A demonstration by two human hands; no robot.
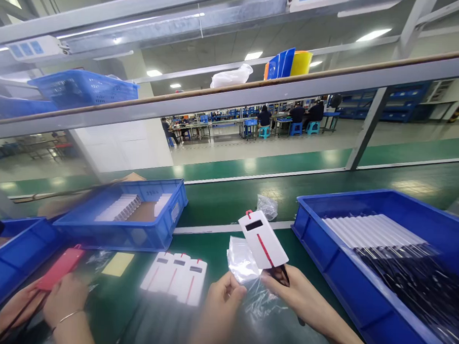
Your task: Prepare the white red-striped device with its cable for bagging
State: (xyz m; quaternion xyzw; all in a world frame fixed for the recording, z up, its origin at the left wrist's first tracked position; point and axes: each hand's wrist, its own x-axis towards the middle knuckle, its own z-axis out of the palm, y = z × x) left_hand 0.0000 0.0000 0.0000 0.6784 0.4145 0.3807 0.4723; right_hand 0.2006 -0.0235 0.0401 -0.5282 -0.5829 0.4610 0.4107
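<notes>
My right hand (291,286) grips the lower end of a flat white device (274,237) with a dark window, a red stripe and a red loop on top. A black cord hangs from that end. My left hand (224,301) is closed in a pinch at the edge of a clear plastic bag (243,261), which lies partly behind the device. To the left, three similar white devices (192,282) lie overlapping on the green bench.
A blue bin (313,241) on the right holds rows of white devices with black cords. Another blue bin (166,225) stands left, with white parts. At far left, a co-worker's hands (66,296) hold a red device (61,268). A yellow paper (118,264) lies nearby.
</notes>
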